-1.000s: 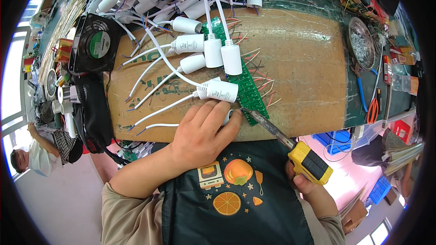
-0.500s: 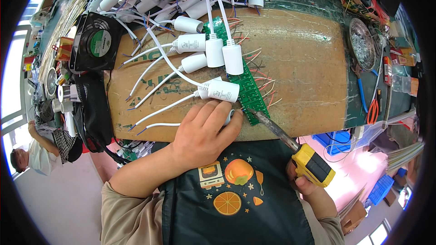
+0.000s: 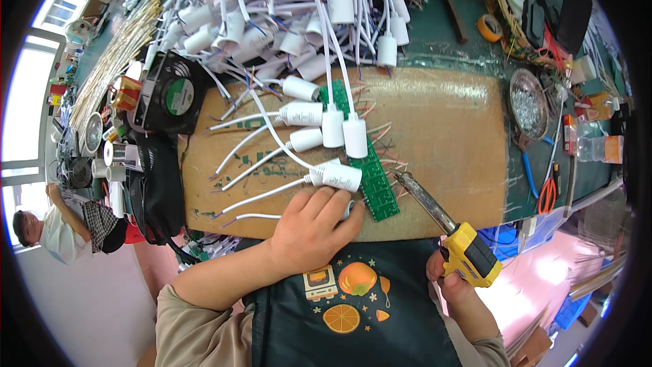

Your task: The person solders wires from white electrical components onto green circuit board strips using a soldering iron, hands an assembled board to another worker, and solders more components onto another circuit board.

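My left hand is closed at the near end of a row of white cable sockets. Between its thumb and fingers is a white socket, mostly hidden, whose white cable runs out to the left. Beside the fingertips lies a long green circuit board, with red and white wires along its right edge. My right hand grips a yellow and black soldering gun. The gun's metal tip points up and left, over the wires just right of the board. Two more sockets lie across the board's middle.
A brown work board lies under everything. Beyond it is a heap of white sockets and cables. To the left stands a black fan; to the right are a metal dish and blue-handled pliers. Another person is far left.
The soldering gun's tip has drawn away from the circuit board's near part to its right side. My left hand keeps its hold. The whole view has shifted, showing more of the table's far side.
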`<state>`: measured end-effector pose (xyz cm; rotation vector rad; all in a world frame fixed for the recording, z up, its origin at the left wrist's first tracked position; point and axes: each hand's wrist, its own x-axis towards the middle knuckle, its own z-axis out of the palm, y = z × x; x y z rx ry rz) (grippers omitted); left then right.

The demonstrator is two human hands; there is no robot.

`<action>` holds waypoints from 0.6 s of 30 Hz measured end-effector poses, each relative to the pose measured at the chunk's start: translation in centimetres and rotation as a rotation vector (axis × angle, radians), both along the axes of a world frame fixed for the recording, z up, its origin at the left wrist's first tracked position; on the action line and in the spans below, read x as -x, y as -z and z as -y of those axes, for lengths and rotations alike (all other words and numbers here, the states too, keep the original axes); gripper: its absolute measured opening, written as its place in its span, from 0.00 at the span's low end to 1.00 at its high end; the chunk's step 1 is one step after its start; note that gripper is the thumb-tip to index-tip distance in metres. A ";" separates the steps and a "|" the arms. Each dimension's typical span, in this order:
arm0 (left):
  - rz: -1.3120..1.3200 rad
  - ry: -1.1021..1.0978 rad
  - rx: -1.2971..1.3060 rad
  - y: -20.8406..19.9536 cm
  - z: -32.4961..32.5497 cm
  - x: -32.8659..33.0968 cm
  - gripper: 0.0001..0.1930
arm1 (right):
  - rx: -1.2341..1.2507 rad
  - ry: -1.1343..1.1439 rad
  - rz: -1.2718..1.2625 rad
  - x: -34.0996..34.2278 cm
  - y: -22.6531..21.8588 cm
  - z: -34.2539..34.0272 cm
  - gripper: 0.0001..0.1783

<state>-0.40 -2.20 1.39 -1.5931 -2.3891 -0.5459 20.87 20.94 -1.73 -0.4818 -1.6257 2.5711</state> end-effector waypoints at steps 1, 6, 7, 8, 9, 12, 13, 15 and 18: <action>0.010 0.012 0.009 -0.1 0.1 0.0 0.19 | 0.003 0.002 -0.010 0.1 0.2 -0.2 0.27; 0.019 0.043 0.020 -0.3 0.5 0.1 0.19 | -0.017 0.025 -0.095 2.6 -0.4 -0.7 0.30; 0.005 0.045 0.027 -0.2 0.5 0.1 0.20 | -0.019 0.048 -0.095 2.9 -0.4 -0.8 0.30; -0.012 0.041 0.026 -0.3 0.5 0.1 0.20 | -0.020 0.071 -0.094 3.2 -0.5 -0.9 0.30; -0.002 0.049 0.039 -0.4 0.5 0.1 0.20 | -0.006 0.102 -0.104 3.6 -0.6 -0.9 0.31; -0.014 0.052 0.058 -0.6 0.7 0.4 0.21 | 0.005 0.080 -0.110 4.3 -0.4 -1.8 0.31; -0.005 0.075 0.070 -0.8 0.8 0.6 0.22 | 0.002 0.093 -0.111 4.6 -0.3 -1.8 0.30; -0.013 0.107 0.075 -0.9 1.0 1.2 0.25 | 0.014 0.107 -0.118 4.9 -0.2 -1.9 0.30; -0.075 0.102 0.107 -1.2 1.6 2.1 0.20 | 0.034 0.137 -0.135 4.7 0.5 -1.9 0.31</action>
